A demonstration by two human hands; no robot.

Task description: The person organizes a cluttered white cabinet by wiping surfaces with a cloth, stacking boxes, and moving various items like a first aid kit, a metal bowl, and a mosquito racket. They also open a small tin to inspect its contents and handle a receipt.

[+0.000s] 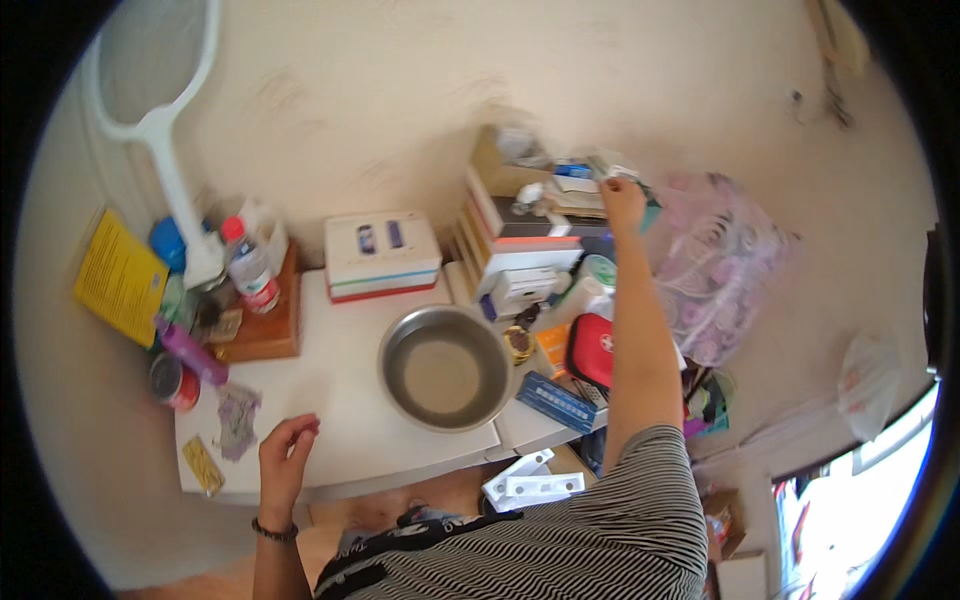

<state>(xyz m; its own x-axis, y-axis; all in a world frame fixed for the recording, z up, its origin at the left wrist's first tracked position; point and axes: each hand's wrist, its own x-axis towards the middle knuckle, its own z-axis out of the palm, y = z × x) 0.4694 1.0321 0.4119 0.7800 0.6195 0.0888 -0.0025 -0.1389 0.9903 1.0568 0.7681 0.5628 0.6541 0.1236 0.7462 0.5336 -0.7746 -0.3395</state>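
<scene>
The right hand (625, 205) reaches to the top of the box stack (545, 245), its bent fingers at a pale, flat packet (613, 168); whether they pinch it I cannot tell, since the hand hides the contact. The packet lies at the stack's back right, among thin papery pieces and a small blue pack (573, 171). The stack is flat, square-edged cartons, with crumpled clear plastic (522, 147) at the back.

The bare right forearm crosses the clutter and covers part of it. To its right bulges a glossy, creased pink patterned plastic bag (722, 265); to its left sit a rounded red first-aid case (590, 350) and a slim blue carton (556, 402).

Left of these, a smooth, round steel basin (445, 370) rests on the white tabletop (335, 375), in front of a white box with coloured stripes (381, 255).

The left hand (285, 455) is empty, fingers loosely curled, over the table's front edge. Near it are a rumpled greyish cloth (238, 420), a purple bottle (190, 350) and a brown wooden box (272, 330).
</scene>
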